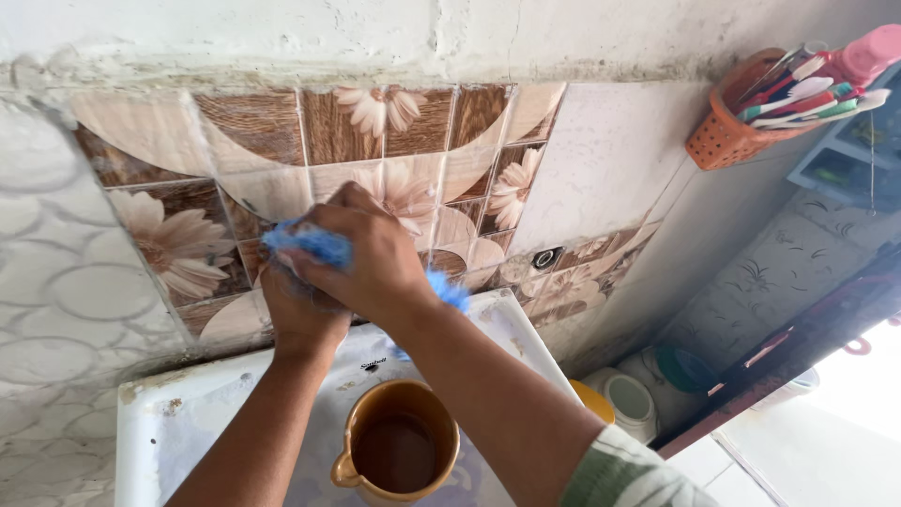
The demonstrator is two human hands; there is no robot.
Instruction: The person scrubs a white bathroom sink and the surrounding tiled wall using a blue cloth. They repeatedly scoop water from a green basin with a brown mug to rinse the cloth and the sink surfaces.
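I see both hands up in front of a tiled wall [413, 131]. The right hand [361, 253] is on top. It is curled tight around a fluffy blue scrubber [314, 244]. The left hand [300, 305] sits just under it and is closed on the same blue scrubber from below. The two hands are touching each other. A bit of the blue fluff [450, 291] pokes out past the right wrist. The scrubber is between the hands, close to the brown tiles with big pale flowers on them. I cannot tell if it touches the wall.

Below the hands there is a white basin [169, 418] with chipped, dirty edges. A yellow-brown plastic jug [399, 446] stands on it, right under my arms. The jug has dark water inside and its handle points to the left.

To the right of the basin, lower down, I see a white round container [629, 399] with a lid and a yellow one [591, 399] just beside it.

High on the right, an orange basket [723, 141] hangs on the wall. It holds toothbrushes [807, 99] and a pink bottle [868, 52]. The right arm has a striped green sleeve [629, 474].
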